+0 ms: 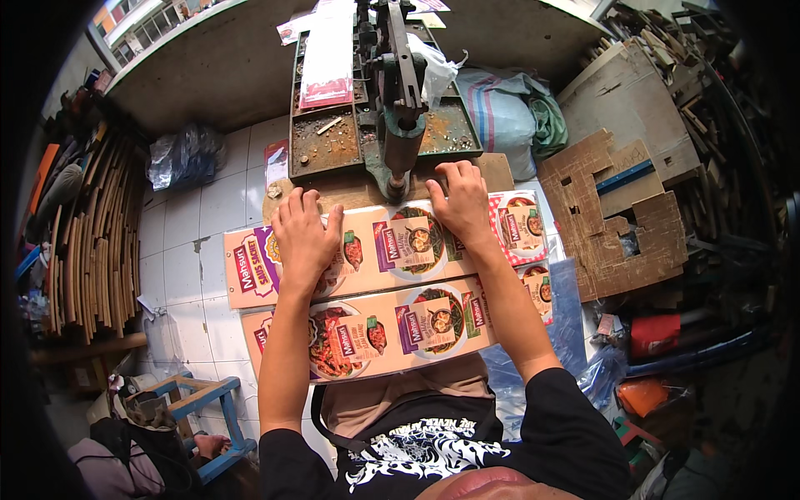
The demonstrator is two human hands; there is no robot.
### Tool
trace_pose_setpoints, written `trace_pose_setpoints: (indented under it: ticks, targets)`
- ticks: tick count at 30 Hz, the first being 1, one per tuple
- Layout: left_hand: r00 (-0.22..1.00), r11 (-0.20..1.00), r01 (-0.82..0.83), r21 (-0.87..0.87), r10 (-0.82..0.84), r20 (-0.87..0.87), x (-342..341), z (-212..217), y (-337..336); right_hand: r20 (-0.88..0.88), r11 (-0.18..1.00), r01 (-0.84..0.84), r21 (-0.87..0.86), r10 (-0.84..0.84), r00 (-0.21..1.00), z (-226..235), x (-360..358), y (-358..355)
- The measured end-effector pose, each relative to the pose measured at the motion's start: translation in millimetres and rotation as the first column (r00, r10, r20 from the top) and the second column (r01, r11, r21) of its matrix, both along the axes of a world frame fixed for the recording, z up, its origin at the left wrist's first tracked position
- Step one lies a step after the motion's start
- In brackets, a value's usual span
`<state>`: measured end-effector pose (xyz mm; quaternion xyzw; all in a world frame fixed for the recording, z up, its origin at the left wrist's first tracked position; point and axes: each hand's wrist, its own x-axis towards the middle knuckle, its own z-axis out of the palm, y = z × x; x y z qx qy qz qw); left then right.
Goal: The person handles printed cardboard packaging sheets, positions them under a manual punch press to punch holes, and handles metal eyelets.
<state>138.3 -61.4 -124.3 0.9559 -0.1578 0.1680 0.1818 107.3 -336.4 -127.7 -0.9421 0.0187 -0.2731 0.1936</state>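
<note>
A peach-coloured printed panel (367, 282) with food pictures lies in front of me, and a second, similar panel (387, 358) sits nearer my body, a dark gap line between them. My left hand (304, 233) rests on the far panel's left half, fingers spread and bent toward its far edge. On the right half of that edge lies my right hand (463, 204), its fingers apart and curved. Between the hands stands a dark green metal hand press (402, 137), its lower tip just beyond the panel's far edge. What lies under my palms is hidden.
A compartmented metal tray (293, 142) with small bits stands behind the press on a wooden board (498, 173). Cardboard stacks (92, 242) line the left, and cut brown boards (575, 242) lie right. A blue wooden stool (229, 417) is near left; white sacks (500, 117) stand far right.
</note>
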Motion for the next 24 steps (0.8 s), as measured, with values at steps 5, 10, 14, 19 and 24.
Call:
trace_pose_setpoints:
  ticks: [5, 10, 14, 19, 24]
  targets:
    - [1.0, 1.0, 0.003, -0.006, -0.003, 0.009, 1.4, -0.3, 0.0, -0.001, 1.0, -0.002, -0.011, 0.002, 1.0, -0.3, 1.1, -0.1]
    - [0.999, 1.0, -0.012, 0.002, 0.012, 0.042, 0.0, -0.4, 2.6, 0.008, 1.0, -0.005, -0.022, 0.005, 1.0, -1.1, 1.4, 2.3]
    - [0.999, 1.0, -0.025, 0.002, 0.025, 0.044, 1.9, -6.9, 1.3, -0.018, 1.0, 0.004, -0.003, -0.004, 1.0, -1.2, 1.9, 1.6]
    - [0.998, 1.0, -0.024, 0.004, 0.023, 0.052, 0.4, -5.1, -1.6, -0.019, 1.0, -0.008, -0.018, 0.007, 1.0, -2.1, 0.3, -3.1]
    - [0.998, 1.0, -0.029, -0.002, 0.029, 0.052, 0.8, -1.7, -0.4, -0.027, 0.999, 0.005, -0.033, -0.005, 1.0, -1.4, 3.8, -1.5]
